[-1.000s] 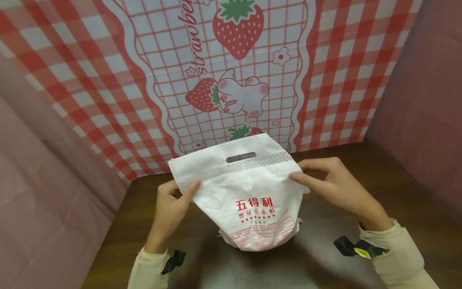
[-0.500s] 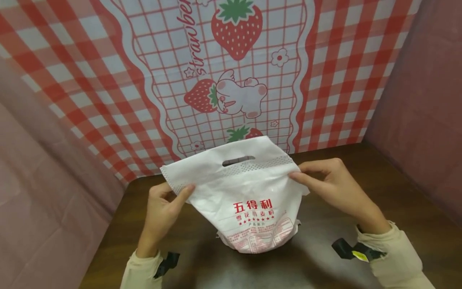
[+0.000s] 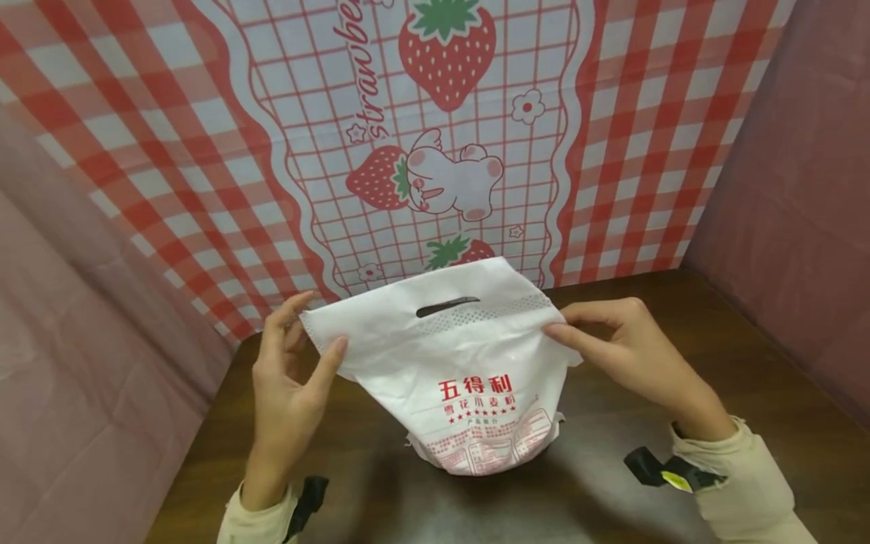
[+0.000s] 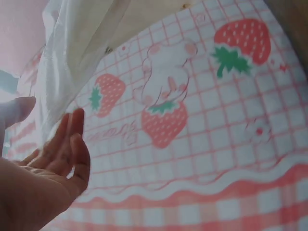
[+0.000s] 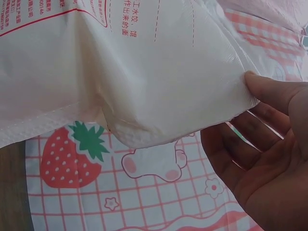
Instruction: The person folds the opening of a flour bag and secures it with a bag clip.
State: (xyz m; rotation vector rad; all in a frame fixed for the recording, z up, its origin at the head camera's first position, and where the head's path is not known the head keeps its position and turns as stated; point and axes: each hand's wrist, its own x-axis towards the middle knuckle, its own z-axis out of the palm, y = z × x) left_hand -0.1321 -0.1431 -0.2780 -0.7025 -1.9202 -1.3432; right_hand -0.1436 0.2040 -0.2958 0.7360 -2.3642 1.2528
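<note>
A white flour bag [image 3: 408,378] with red lettering and a slotted handle stands upright in the head view. At its upper right edge my right hand [image 3: 628,351] pinches the material between thumb and fingers; the right wrist view has the thumb [image 5: 269,89] on the bag's face and the fingers behind it. My left hand [image 3: 288,393] is at the upper left corner, its thumb lying in front of the bag and its fingers spread behind. In the left wrist view a wide gap separates thumb and fingers around the loose white edge [image 4: 62,62]. The bag's contents are hidden.
The bag stands on a dark brown wooden table [image 3: 217,446]. Behind it hangs a red-and-white checked cloth [image 3: 632,151] printed with strawberries. Pink curtains [image 3: 75,378] close off both sides.
My left hand has shifted left and loosened its pinch, its fingers now spreading. The bag's upper left corner has moved left and slightly down. My right hand keeps its hold, almost still.
</note>
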